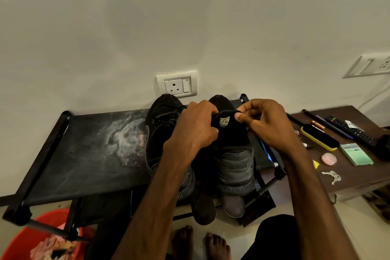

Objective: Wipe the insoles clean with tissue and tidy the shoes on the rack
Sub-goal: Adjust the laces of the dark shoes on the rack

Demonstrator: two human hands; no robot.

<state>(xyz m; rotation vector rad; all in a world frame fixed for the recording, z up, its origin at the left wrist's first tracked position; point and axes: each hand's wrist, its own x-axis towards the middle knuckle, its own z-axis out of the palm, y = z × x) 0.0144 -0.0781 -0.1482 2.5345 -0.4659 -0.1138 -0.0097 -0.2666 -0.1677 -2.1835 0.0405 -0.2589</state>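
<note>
Black shoe [234, 160] sits on the rack [84, 154], heel below the wrists. Its tongue [224, 121] is lifted between the fingers: left hand [196, 124] curls round one edge, right hand [268, 124] pinches the top rim. Likely soft, light and floppy, so hold it near the labelled rim. Second shoe [162, 124] just beside the left knuckles.

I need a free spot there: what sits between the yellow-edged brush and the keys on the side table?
In the head view, a small pink round dish lies between the brush and the keys, a yellow triangle beside it.
</note>
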